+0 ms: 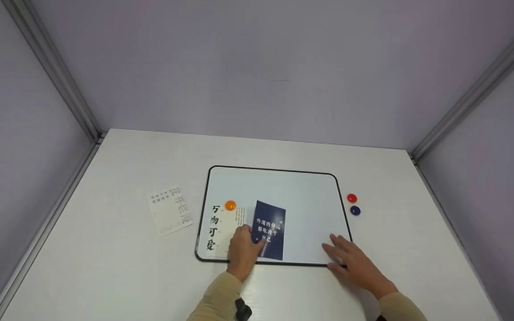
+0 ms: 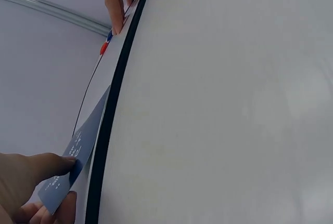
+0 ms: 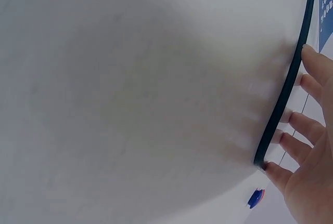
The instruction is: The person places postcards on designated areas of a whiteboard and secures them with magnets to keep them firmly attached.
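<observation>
Pinching the blue card [image 1: 270,225] with the left hand [image 1: 244,248], with thumb above and fingers beneath; held tilted over the whiteboard [image 1: 308,205], from its centre down toward six o'clock. Touching the whiteboard's edge at four o'clock with the right hand [image 1: 353,265], fingers spread, grasping nothing.

Probably best to level the blue card before releasing, draw the fingers out smoothly, avoid nudging the cream card [image 1: 222,232] at eight o'clock, and steady the whiteboard lightly from four.

Counted: one whiteboard; three cards, including a white card [image 1: 170,213] off the whiteboard at nine; three magnets: an orange magnet [image 1: 230,205] at the cream card's top edge, toward ten, plus a red magnet [image 1: 351,198] and a navy magnet [image 1: 355,210] just outside at three.
</observation>
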Demonstrator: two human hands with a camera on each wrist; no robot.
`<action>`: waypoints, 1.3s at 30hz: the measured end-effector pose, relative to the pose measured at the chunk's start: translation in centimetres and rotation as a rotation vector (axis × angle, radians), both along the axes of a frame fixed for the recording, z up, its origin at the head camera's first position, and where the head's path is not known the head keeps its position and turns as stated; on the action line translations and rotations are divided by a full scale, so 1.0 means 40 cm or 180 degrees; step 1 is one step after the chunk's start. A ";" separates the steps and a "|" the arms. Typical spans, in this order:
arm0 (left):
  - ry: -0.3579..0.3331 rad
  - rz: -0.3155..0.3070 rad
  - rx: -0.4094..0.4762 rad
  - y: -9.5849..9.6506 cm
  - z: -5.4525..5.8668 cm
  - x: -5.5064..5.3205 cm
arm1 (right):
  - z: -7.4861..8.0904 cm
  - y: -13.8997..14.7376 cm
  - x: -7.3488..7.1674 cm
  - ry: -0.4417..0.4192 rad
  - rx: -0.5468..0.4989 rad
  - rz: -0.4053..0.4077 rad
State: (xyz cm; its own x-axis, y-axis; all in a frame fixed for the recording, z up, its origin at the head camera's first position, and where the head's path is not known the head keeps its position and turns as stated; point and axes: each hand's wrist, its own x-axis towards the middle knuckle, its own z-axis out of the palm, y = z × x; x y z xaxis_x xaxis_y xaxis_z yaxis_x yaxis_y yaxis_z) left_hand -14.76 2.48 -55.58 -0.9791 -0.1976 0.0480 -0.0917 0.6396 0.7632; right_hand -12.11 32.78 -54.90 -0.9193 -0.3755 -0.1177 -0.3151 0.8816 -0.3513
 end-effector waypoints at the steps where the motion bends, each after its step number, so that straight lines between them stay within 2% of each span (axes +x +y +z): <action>1: 0.0019 -0.0003 -0.0109 0.000 0.001 0.001 | 0.000 -0.001 0.000 -0.0001 -0.0009 0.0002; 5: 0.0157 0.0008 -0.0560 -0.002 0.001 -0.001 | 0.001 -0.002 0.001 -0.0011 -0.0022 0.0000; 9: 0.0181 0.0025 -0.0802 -0.003 0.002 -0.004 | 0.004 -0.002 0.000 -0.0062 -0.0043 -0.0023; 16: 0.0031 -0.0004 -0.0738 0.003 -0.003 -0.002 | 0.007 -0.001 0.002 -0.0031 -0.0031 -0.0003; 22: -0.0079 -0.0004 -0.0802 0.014 -0.011 0.004 | 0.005 -0.002 0.004 0.0025 -0.0059 0.0001; 30: 0.0040 -0.0001 -0.0999 0.020 -0.017 0.016 | 0.003 0.001 0.007 0.0097 -0.0050 -0.0023; 39: 0.0200 -0.0042 -0.0997 0.006 -0.012 0.019 | 0.008 -0.001 -0.003 0.0116 -0.0086 0.0040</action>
